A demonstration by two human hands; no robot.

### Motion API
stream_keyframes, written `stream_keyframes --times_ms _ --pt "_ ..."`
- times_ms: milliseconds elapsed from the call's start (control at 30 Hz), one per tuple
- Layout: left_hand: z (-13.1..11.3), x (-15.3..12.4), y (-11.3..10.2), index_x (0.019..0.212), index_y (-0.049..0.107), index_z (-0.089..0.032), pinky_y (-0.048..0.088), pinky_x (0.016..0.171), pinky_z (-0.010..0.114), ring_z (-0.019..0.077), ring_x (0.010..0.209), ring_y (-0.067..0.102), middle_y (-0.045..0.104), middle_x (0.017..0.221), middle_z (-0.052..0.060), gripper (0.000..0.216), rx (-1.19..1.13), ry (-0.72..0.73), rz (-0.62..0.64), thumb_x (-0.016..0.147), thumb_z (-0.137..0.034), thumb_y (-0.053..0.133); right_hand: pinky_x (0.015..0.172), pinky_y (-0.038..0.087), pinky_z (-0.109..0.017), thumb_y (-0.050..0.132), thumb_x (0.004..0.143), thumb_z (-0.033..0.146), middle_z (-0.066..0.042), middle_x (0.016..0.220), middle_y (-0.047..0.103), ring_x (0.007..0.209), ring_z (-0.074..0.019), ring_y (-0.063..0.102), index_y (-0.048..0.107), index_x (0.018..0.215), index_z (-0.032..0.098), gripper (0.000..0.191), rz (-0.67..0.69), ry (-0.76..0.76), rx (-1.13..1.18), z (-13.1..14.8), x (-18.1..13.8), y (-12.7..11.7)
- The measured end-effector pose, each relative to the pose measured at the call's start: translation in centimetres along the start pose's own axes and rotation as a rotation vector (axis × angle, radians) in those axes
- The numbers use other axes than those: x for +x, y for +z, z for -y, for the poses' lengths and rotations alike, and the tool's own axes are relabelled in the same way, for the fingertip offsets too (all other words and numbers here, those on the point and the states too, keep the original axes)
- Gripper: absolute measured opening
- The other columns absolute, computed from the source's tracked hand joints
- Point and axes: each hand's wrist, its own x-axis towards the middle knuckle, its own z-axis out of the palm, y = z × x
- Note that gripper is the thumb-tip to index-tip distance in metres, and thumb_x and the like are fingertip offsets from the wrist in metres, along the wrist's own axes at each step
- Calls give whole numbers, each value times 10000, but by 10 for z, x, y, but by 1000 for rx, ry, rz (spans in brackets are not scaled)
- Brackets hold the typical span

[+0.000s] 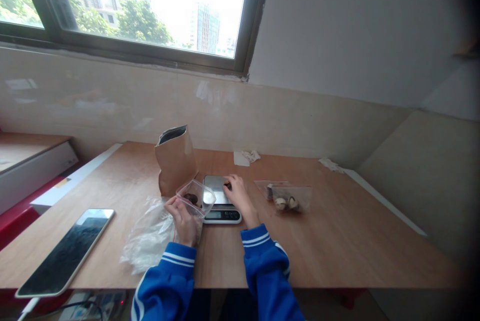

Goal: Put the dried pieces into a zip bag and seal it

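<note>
My left hand point(184, 220) holds a small clear plastic bag point(195, 197) open and tilted, with a dark piece inside it. My right hand point(238, 195) rests on the steel platform of a small digital kitchen scale point(219, 207), fingers curled over something dark on the platform. What the fingers grip is too small to tell. A brown paper bag point(175, 160) stands open just behind the clear bag. Both sleeves are blue with white stripes.
A tablet point(67, 251) lies at the table's front left with a cable. Crumpled clear plastic bags point(149, 236) lie by my left wrist. A filled clear bag of nuts point(289, 198) lies right of the scale. Paper scraps point(246, 157) sit near the wall.
</note>
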Motion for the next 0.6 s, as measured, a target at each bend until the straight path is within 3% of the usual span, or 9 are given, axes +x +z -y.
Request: stream_keyframes --times_ms 167,300,400,600 --pt "0 0 -2 1029 313 -234 512 515 343 154 586 586 562 1030 106 314 3 -15 37 901 -521 319 873 421 -358 519 869 248 -109 987 677 957 -243 592 692 920 183 192 4 57 -37 -5 -6 3" --pt "-1 -1 -2 1049 305 -234 495 506 337 157 582 572 553 1053 120 360 -18 -23 60 885 -553 332 772 472 -300 499 891 376 -56 863 710 806 -191 645 670 892 192 251 -39 72 340 22 -6 -12" --pt "-3 -2 -2 1042 314 -230 506 581 364 165 625 580 552 1111 134 355 -9 -2 58 886 -548 336 757 494 -273 481 892 448 -54 898 714 823 -174 658 661 934 181 325 -65 20 628 49 -6 -23" --pt "1 1 -3 1082 298 -219 500 642 399 217 769 613 542 1157 161 353 24 24 46 905 -524 296 752 492 -270 529 860 475 -34 910 713 830 -167 652 667 1034 212 344 157 -32 620 78 -15 -29"
